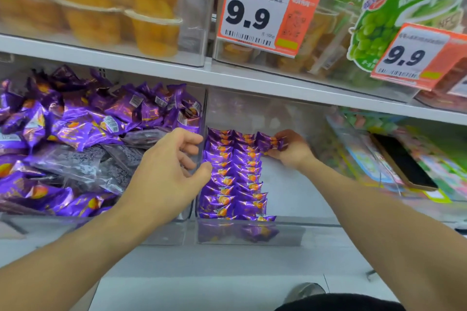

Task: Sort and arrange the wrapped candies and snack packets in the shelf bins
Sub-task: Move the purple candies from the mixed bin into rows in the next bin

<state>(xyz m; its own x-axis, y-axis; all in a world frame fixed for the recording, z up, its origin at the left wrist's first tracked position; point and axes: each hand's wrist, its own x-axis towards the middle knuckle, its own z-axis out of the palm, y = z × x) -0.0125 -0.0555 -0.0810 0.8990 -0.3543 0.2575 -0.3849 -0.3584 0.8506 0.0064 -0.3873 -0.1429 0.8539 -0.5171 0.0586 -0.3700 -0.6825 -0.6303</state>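
clear shelf bin (290, 221): left hand (166, 174) fingers curl on its wall; right hand (290, 149) fingers pinch purple candy (269, 142).

The candies (233, 179) left of the right grip (290, 151) wear glossy, crinkled purple foil. The bin wall (199, 159) inside the left grip (174, 161) is clear, smooth plastic. Above both, the shelf (177, 76) looks matt white, the price tags (262, 10) paper.

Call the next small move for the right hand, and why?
Probably set the purple packet held by the right hand down at the far end of the right-hand row. Two neat rows fill the bin's left side; the left hand grips the divider wall.
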